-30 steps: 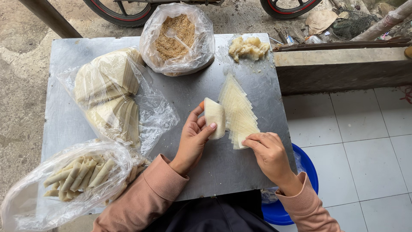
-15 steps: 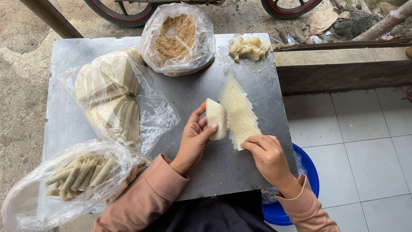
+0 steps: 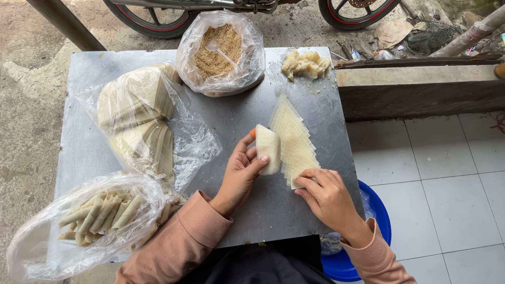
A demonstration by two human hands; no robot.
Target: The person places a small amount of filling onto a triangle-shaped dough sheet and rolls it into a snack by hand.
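Note:
My left hand (image 3: pixel 241 172) pinches a folded pale pastry wrapper (image 3: pixel 268 147), held upright just above the grey metal table (image 3: pixel 247 113). Right of it lies a fanned stack of triangular wrappers (image 3: pixel 293 141). My right hand (image 3: pixel 325 193) rests on the near corner of that stack, fingers bent on the top sheet. Both sleeves are pink.
A clear bag of brown crumbly filling (image 3: pixel 220 50) sits at the table's back. A lump of pale dough (image 3: pixel 305 63) lies to its right. Left are a bag of wrapper stacks (image 3: pixel 138 113) and a bag of finished rolls (image 3: pixel 97 214). A blue tub (image 3: pixel 368 231) stands beneath.

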